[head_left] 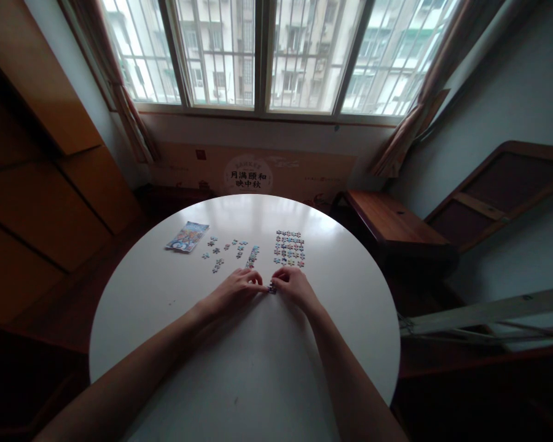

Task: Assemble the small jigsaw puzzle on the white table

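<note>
I am bringing both hands together near the middle of a round white counter [239, 380], where a small dark group of puzzle pieces [271, 288] is lying between my fingertips. My left grip [238, 286] is narrowing at the left side of that group, its fingers bending and their tips touching or almost touching the edge; I cannot tell whether it is pinching anything. My right grip [295, 285] is sitting on the other side, thumb and forefinger standing close together at the pieces, but they are hiding too much for me to tell whether they are clasping one. Just beyond my left knuckles, a slim slanting cluster of pieces [253, 256] is lying on the white surface, and further left, loose pieces [216, 250] are spreading out with gaps between them. Beyond my right grip, more pieces are forming neat, closely spaced rows [289, 248]. A colourful printed picture [188, 237] is lying flat near the far left edge, well apart from my fingers. Past the counter, a beige board with Chinese characters [249, 175] is standing below a barred window [262, 55], and daylight is shining off the far part of the tabletop.
</note>
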The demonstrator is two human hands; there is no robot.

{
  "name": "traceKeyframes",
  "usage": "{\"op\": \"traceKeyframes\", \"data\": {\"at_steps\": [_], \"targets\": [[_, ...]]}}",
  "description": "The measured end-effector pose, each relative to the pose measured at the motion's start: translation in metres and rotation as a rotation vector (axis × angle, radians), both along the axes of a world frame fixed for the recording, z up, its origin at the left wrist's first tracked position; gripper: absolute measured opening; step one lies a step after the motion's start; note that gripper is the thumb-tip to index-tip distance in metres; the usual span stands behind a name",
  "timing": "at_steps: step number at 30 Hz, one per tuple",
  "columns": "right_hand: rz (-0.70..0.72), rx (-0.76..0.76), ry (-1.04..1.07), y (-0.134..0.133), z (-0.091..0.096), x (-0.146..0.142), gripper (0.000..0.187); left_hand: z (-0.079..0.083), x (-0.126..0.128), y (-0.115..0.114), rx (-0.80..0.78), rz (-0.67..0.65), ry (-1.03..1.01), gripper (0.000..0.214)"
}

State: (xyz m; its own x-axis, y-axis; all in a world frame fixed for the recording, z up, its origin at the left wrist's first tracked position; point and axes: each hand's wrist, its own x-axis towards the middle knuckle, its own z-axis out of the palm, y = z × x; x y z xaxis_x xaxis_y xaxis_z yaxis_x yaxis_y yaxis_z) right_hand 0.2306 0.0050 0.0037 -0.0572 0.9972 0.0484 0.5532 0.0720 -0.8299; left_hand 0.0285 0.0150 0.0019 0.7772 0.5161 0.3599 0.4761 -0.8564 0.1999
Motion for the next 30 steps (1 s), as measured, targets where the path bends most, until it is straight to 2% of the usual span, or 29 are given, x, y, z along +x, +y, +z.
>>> {"op": "traceKeyframes", "data": {"at_steps": [8, 19, 23, 30], "targets": [[0.013, 0.025, -0.042, 0.0010, -0.0030, 0.0001, 0.009, 0.0065, 0.0012, -0.0038, -0.032, 0.008, 0.018, 0.031], [-0.037, 0.060, -0.144, 0.0024, -0.0028, 0.0028, 0.013, 0.0073, 0.0010, -0.0045, -0.026, 0.010, 0.032, 0.034], [-0.056, 0.043, -0.187, 0.0013, 0.0012, 0.0061, 0.010, 0.0080, 0.0004, -0.0045, -0.040, 0.000, 0.028, 0.036], [-0.008, -0.036, -0.233, -0.0017, 0.0021, 0.0040, 0.009, 0.0036, 0.0003, -0.0011, -0.039, -0.013, 0.014, 0.032]]}}
